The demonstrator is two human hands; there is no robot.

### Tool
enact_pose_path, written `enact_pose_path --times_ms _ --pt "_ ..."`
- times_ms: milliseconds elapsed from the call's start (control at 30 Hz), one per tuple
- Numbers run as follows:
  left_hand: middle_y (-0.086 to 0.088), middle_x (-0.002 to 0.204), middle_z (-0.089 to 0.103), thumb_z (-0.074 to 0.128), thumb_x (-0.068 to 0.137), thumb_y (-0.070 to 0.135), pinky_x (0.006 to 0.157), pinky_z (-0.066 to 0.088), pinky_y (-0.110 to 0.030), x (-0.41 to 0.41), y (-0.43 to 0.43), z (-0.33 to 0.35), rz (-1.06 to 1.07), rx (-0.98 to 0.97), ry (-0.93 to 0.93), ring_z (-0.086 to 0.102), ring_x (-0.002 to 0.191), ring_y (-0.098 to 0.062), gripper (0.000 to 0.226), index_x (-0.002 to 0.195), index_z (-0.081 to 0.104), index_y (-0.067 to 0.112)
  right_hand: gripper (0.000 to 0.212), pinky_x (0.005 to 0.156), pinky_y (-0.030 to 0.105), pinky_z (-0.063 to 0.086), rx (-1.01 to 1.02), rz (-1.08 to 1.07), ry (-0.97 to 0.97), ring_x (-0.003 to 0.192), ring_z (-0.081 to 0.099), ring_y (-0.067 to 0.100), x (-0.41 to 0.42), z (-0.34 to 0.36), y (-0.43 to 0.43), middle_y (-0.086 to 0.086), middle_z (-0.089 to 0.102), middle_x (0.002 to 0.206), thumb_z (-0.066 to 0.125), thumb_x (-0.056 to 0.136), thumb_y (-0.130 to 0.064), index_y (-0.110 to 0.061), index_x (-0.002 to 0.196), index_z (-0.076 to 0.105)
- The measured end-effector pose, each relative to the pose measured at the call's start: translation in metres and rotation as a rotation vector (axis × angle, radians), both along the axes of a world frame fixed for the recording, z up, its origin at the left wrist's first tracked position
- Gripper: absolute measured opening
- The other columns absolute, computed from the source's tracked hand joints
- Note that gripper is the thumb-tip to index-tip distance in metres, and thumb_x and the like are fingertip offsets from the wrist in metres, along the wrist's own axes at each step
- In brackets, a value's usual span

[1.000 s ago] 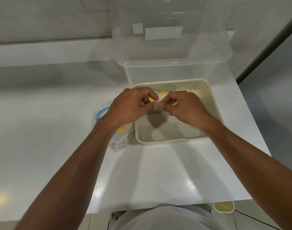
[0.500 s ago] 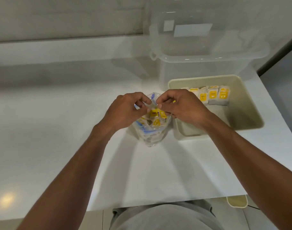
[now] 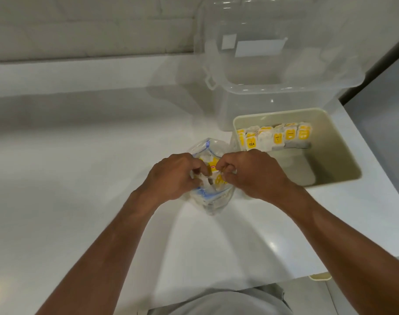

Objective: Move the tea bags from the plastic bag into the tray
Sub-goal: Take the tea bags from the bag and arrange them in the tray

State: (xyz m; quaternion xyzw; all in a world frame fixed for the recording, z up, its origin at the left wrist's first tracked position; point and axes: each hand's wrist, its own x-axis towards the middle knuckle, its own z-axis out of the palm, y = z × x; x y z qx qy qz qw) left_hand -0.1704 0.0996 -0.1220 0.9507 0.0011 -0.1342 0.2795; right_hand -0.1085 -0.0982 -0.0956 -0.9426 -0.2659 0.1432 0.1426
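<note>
A clear plastic bag with blue print stands on the white counter, holding tea bags with yellow tags. My left hand and my right hand sit at the bag's mouth, fingers curled and pinching into it, on the bag's rim or a tea bag; I cannot tell which. To the right lies a beige tray. A row of several tea bags stands along the tray's far wall.
A large clear lidded storage box stands behind the tray against the wall. The counter's front edge runs below my arms, its right edge just past the tray. A small beige object hangs below the counter edge at right.
Both hands left the tray, where they placed tea bags, and came to the plastic bag's mouth. Since half a second ago they have dug deeper into the bag. The view shifted left.
</note>
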Motion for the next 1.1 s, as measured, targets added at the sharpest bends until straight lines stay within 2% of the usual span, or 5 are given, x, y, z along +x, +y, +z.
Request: enact_pose_path --times_ms 233,433,700,900,1100 --pt "0.015 0.089 0.064 0.069 0.085 0.027 0.074 0.052 -0.033 0.009 -0.001 0.01 0.059 -0.118 -0.078 0.061 0.081 -0.006 0.014 0.09 0.071 0.04 0.024 0.069 0.029 0.044 -0.094 0.067 0.01 0.091 0.063 0.014 0.015 0.007 0.005 -0.012 0.069 0.094 0.064 0.085 -0.039 -0.045 0.108 0.067" --pt "0.0 0.086 0.07 0.067 0.085 0.004 0.079 0.057 -0.039 0.013 -0.002 0.025 0.117 -0.454 -0.1 0.069 0.077 -0.016 0.026 0.087 0.075 0.028 0.048 0.07 0.017 0.047 0.311 0.013 0.413 0.073 0.062 -0.005 0.026 0.008 -0.004 -0.019 0.07 0.087 0.083 0.075 -0.028 -0.045 0.115 0.062" --pt "-0.003 0.087 0.074 0.059 0.088 0.005 0.074 0.056 -0.042 0.024 -0.009 0.034 0.157 -0.661 -0.107 0.07 0.083 -0.029 0.024 0.098 0.07 0.024 0.015 0.063 0.028 0.047 0.497 -0.128 0.443 0.063 0.056 0.008 0.03 0.012 -0.009 -0.002 0.068 0.071 0.08 0.081 -0.03 -0.019 0.085 0.071" --pt "0.019 0.082 0.072 0.069 0.073 0.052 0.079 0.057 -0.037 0.03 -0.016 0.015 0.115 -0.088 0.131 0.068 0.086 -0.008 0.017 0.083 0.073 0.038 0.015 0.054 0.007 0.034 0.481 -0.185 0.319 0.054 0.049 -0.006 0.031 0.01 -0.016 -0.024 0.058 0.06 0.077 0.083 -0.03 -0.025 0.073 0.067" --pt "0.014 0.078 0.064 0.067 0.08 0.057 0.058 0.037 -0.024 0.031 -0.039 0.006 0.062 0.182 0.127 0.06 0.079 -0.013 0.026 0.087 0.071 0.032 0.015 0.067 0.022 0.043 0.523 -0.171 0.323 0.061 0.053 0.0 0.031 0.008 -0.012 -0.014 0.061 0.069 0.077 0.084 -0.031 -0.028 0.073 0.067"
